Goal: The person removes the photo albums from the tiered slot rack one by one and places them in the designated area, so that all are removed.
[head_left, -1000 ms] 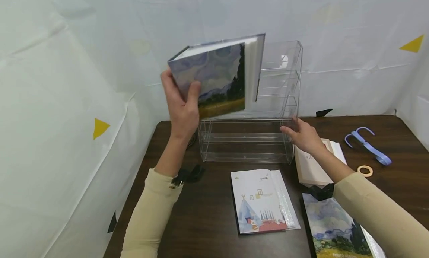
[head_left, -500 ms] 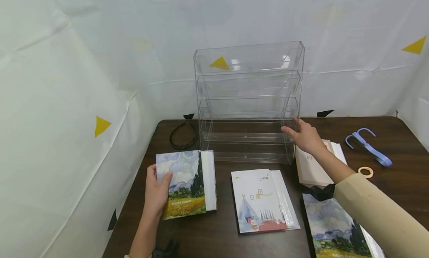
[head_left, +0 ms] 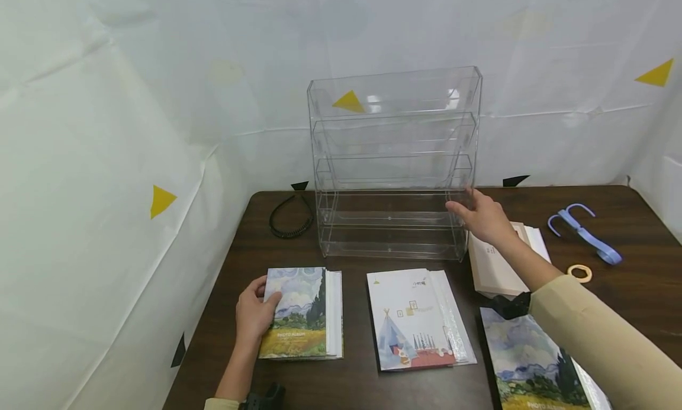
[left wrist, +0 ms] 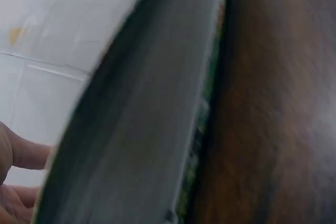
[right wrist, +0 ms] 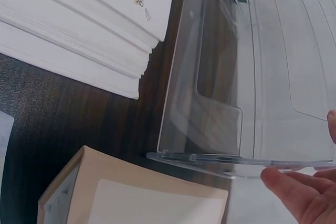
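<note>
My left hand (head_left: 254, 314) grips the left edge of a photo album (head_left: 295, 321) with a painted landscape cover, thumb on the front. The album lies at the table's left; the left wrist view shows the album's page edges (left wrist: 152, 98) close up, just beside the wood. My right hand (head_left: 482, 216) pinches the right side panel of a clear acrylic rack (head_left: 391, 250), thumb and fingers on opposite faces. In the right wrist view, fingers (right wrist: 286, 187) meet the panel's edge. The rack stands upright with several tiers.
A white album with a tent picture (head_left: 410, 327) lies mid-table. A beige book (head_left: 492, 268) and a second landscape album (head_left: 533, 362) are at the right. Behind stand a black headband (head_left: 290, 233), a blue hook-ended item (head_left: 586, 232) and a small wooden ring (head_left: 579, 273).
My left hand has brought the landscape album down from in front of the rack's upper tiers to the table at the left. My right hand has stayed on the rack's side.
</note>
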Available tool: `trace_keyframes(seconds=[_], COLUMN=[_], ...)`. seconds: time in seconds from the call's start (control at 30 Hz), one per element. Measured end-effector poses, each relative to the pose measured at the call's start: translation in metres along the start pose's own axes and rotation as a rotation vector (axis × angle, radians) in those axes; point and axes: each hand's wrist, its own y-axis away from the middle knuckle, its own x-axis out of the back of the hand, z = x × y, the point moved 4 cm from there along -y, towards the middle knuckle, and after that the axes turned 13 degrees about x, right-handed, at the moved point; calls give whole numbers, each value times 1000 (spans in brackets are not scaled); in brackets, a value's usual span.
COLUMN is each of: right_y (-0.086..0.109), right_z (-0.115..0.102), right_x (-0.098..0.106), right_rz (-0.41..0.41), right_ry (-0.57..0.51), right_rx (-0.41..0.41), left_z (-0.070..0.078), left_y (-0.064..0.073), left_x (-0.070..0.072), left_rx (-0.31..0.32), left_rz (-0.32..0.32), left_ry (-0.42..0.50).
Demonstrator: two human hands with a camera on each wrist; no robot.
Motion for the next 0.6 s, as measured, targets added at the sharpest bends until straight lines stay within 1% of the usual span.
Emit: trace_keyframes(seconds=[0.07,0.17,0.3,0.4,0.5,0.6], right_y=[0,-1,-1,0,1,4], right_z=[-1,-2,-1,1,3,4], right_x=[0,-1,-2,-3,-3,-1], right_rz=[3,11,17,25,40,62], right_ry=[4,7,5,-1,-4,-7], right_rx=[5,11,14,21,38,64], left_z=[-1,-2,-3,-1,3,13], left_y=[-2,-3,-3,-2,-2,-1], left_x=[0,0,2,4,9,13], left_rx=[1,2,4,-9,-49,-128], left_rz=[22,35,25,11,12,32], left_ry=[-32,-46,-46,-41,-40,-78])
